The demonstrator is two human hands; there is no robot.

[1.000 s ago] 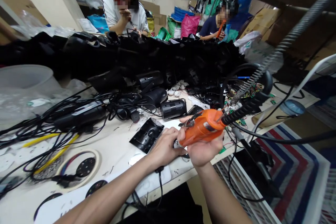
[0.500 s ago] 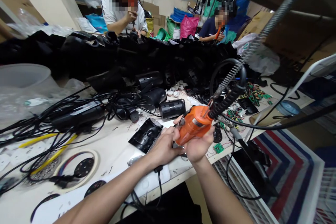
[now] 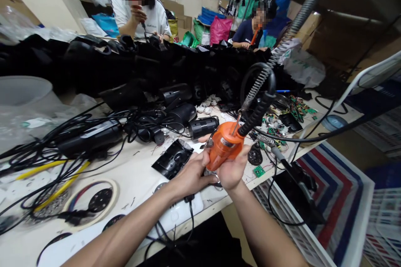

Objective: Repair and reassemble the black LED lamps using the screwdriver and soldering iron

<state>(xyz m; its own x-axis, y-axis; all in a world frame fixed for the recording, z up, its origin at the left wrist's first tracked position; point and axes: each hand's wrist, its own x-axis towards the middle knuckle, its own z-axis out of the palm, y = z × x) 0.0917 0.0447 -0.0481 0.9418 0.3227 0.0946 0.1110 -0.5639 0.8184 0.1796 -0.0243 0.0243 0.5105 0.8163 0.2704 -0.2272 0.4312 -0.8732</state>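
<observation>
My right hand (image 3: 232,172) is wrapped round an orange electric screwdriver (image 3: 223,146), tilted nearly upright with its tip pointing down. A black cable and a coiled spring line (image 3: 275,56) rise from its top. My left hand (image 3: 191,174) is closed at the tool's lower end, fingers pinched round a small part I cannot make out. Both hands hover over the white table (image 3: 138,175) near its front edge. A flat black plastic panel (image 3: 172,159) lies just left of them.
Black device housings (image 3: 175,114) and tangled cables (image 3: 62,142) cover the table behind. Green circuit boards (image 3: 282,123) lie at the right. A tape roll (image 3: 90,200) sits front left, a white power strip (image 3: 178,212) at the edge. Two other people sit across the table.
The orange screwdriver has swung from lying nearly level to nearly upright, and both hands have shifted slightly left. My left hand has stayed at its lower end.
</observation>
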